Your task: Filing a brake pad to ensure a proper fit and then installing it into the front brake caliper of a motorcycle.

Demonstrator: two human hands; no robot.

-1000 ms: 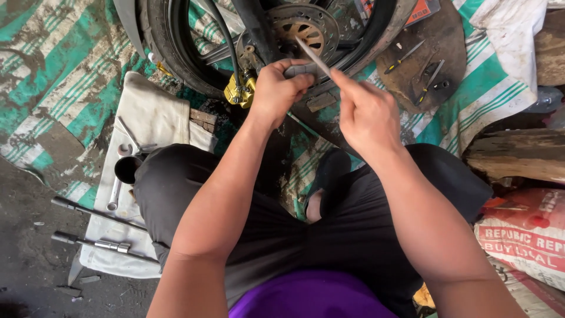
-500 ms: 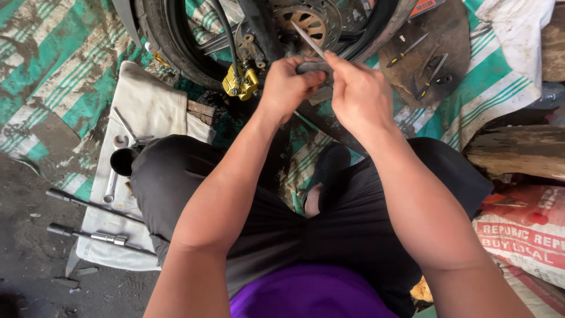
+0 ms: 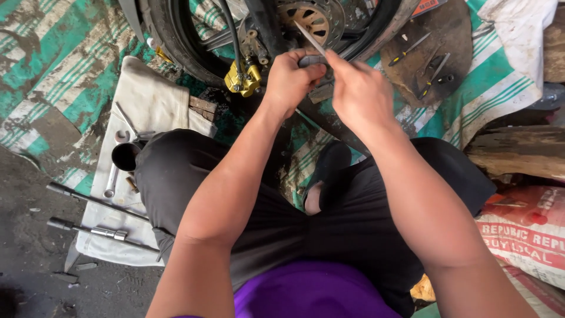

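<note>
Brake pad (image 3: 311,60) pinched in left hand (image 3: 292,78); right hand (image 3: 360,94) grips thin blade (image 3: 310,37) (both hands closed).

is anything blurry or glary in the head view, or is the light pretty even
Head view: soft, even daylight with no hard shadows; the right hand is motion-blurred, the left hand sharper; the thin metal blade catches a pale glint; the yellow brake caliper and cloth are clear.

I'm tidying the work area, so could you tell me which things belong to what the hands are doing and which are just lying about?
In use: left hand, right hand, grey pad, thin blade, gold caliper, wheel.
Lying about: socket wrenches, white cloth, screwdrivers.
</note>
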